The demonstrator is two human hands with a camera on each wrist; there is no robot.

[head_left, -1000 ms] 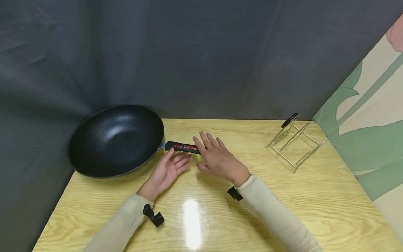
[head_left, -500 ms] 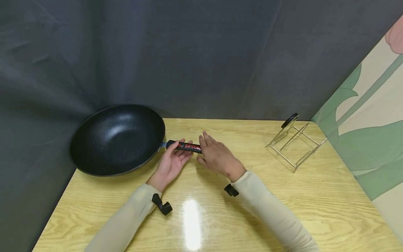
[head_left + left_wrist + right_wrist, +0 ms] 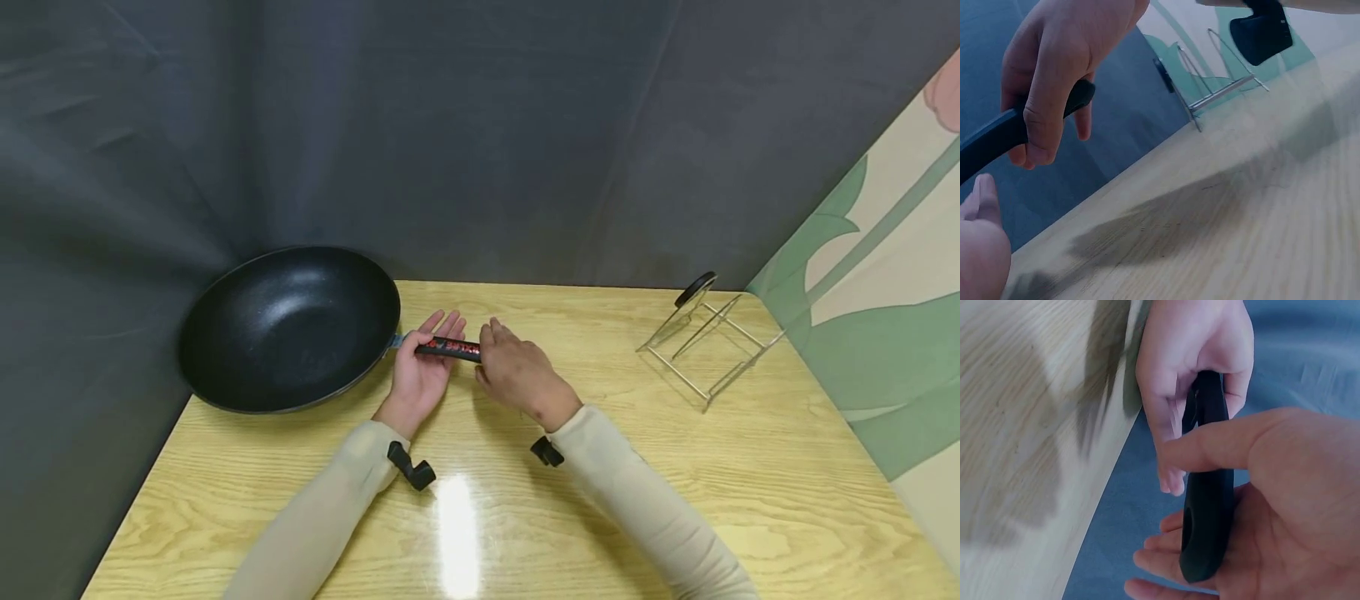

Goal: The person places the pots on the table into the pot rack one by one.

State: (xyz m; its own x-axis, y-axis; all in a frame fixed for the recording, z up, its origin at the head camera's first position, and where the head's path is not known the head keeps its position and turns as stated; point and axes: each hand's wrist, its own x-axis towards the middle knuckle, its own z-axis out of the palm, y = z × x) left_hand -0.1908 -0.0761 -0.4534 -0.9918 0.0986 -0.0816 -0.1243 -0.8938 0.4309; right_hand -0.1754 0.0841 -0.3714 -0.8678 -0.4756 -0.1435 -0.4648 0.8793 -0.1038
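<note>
A large black wok (image 3: pixel 288 329) lies at the left of the table, its bowl tilted toward the front and its handle (image 3: pixel 453 348) pointing right. My left hand (image 3: pixel 422 379) is palm up under the handle, close to the bowl, with the thumb laid over the top and the fingers reaching out beneath. At the handle's free end, my right hand (image 3: pixel 521 371) grips from above. The right wrist view shows the right thumb (image 3: pixel 1210 447) crossing the handle while the fingers lie on its other side. Red lettering shows between the hands.
A thin metal wire rack (image 3: pixel 677 373) with a black round piece (image 3: pixel 696 289) stands at the right of the wooden table (image 3: pixel 600 500). Dark cloth (image 3: pixel 480 150) hangs along the back and left. A painted wall (image 3: pixel 900 333) borders the right.
My left hand has moved up and right under the handle, and its thumb has come over the top. My right hand's spread fingers have closed round the handle end. The wok appears slightly further right.
</note>
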